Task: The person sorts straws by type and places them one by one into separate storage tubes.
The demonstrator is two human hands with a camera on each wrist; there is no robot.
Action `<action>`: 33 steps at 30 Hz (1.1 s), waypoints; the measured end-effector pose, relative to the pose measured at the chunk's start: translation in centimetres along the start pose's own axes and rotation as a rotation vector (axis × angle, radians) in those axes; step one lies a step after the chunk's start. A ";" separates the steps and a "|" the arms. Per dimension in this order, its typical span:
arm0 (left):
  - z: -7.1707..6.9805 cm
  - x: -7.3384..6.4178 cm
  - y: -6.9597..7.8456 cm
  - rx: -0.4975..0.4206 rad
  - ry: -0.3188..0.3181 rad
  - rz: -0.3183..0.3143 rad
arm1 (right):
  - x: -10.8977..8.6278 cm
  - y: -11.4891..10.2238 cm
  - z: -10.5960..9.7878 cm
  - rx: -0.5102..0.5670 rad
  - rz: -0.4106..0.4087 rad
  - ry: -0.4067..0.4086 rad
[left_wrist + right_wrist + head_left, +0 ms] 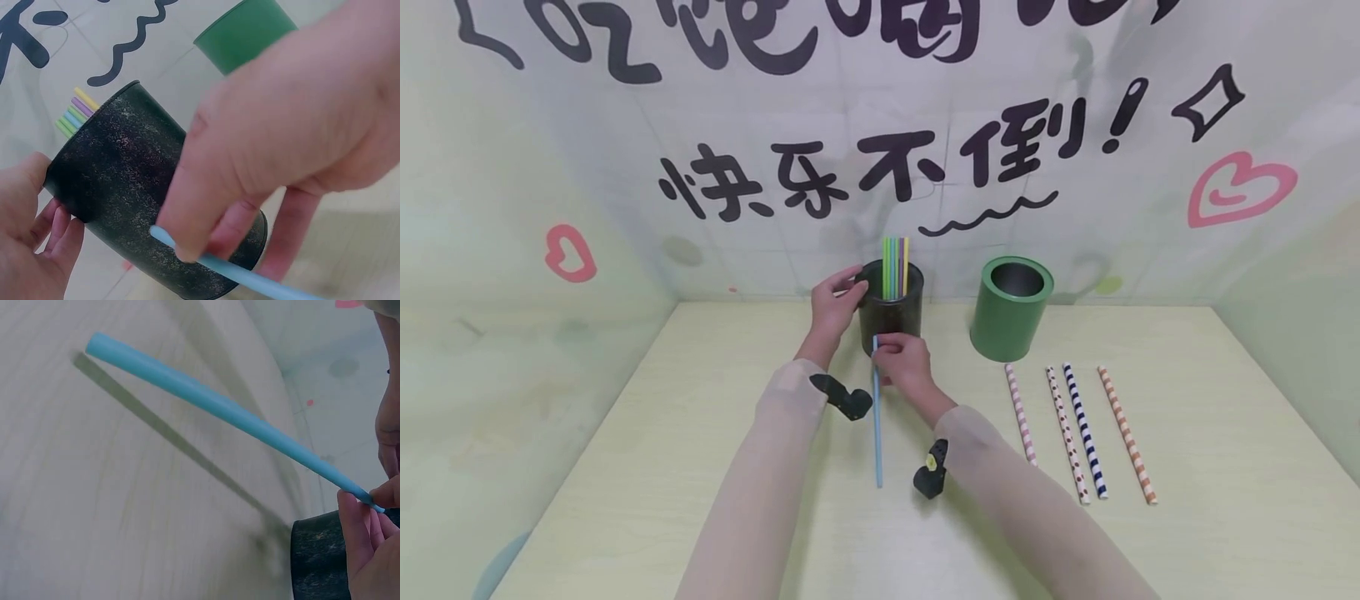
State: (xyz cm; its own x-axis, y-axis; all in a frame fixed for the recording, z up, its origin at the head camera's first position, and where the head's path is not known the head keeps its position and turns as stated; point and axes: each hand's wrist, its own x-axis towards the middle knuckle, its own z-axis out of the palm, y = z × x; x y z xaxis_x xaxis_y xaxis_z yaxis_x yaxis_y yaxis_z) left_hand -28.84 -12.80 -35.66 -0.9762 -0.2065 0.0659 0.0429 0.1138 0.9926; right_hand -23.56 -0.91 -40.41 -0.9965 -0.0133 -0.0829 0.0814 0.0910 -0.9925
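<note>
A black cylindrical holder (134, 156) contains several green, blue, purple and yellow straws (893, 268) that stick up past its rim. My left hand (837, 307) grips the holder at the left side of its rim, thumb and fingers against the wall. Low in front of the holder, my right hand (906, 360) pinches a light blue straw (206, 403) near its far end. The rest of that straw extends toward me, and in the right wrist view its near end is raised over its shadow. The right hand hides part of the holder's front in the left wrist view.
A green cylindrical holder (1009, 321) with a dark inside stands right of the black one. In front of it on the pale table (685, 467) lie paper straws: pink-striped (1021, 415), spotted (1067, 435), navy-striped (1085, 429) and orange-striped (1127, 433). A printed backdrop (865, 108) rises behind.
</note>
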 end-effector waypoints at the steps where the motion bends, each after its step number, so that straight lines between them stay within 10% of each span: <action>1: 0.0 0.0 0.0 0.004 -0.001 -0.001 | 0.0 -0.3 -0.1 0.005 -0.004 -0.001; 33: 0.0 0.1 0.0 0.002 -0.006 -0.012 | 3.2 -12.0 -5.5 -0.003 -0.304 0.006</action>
State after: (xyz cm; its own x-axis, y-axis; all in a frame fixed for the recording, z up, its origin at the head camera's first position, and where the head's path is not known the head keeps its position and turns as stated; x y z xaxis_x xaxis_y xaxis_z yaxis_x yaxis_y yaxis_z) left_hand -28.90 -12.80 -35.62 -0.9780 -0.2015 0.0534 0.0309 0.1134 0.9931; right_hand -27.80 3.47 -28.31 -0.9752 -0.0348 0.2187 -0.2210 0.0864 -0.9714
